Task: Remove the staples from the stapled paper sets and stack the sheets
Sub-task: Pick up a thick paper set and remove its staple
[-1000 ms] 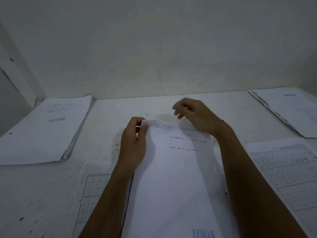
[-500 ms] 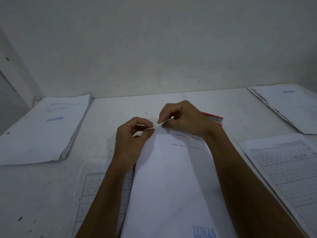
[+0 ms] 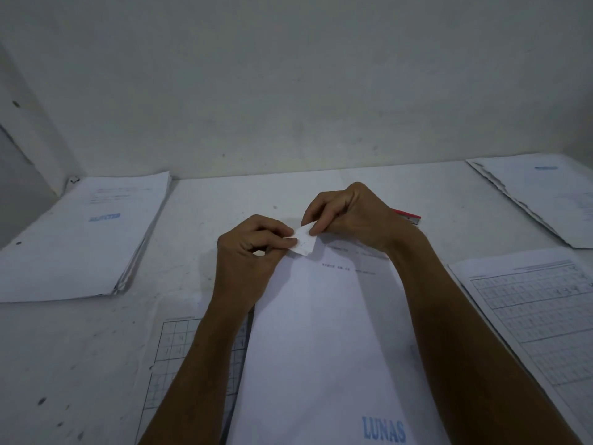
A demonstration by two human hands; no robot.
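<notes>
Both hands pinch the paper set's [image 3: 321,332] folded top-left corner: left hand [image 3: 247,252] at 9 o'clock, right hand [image 3: 349,216] at 1. Probably a staple there.

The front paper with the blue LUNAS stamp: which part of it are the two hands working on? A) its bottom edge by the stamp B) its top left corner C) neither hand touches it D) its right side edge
B: the left hand and right hand both pinch the folded-up top left corner of the stamped paper, far from the LUNAS stamp.
</notes>
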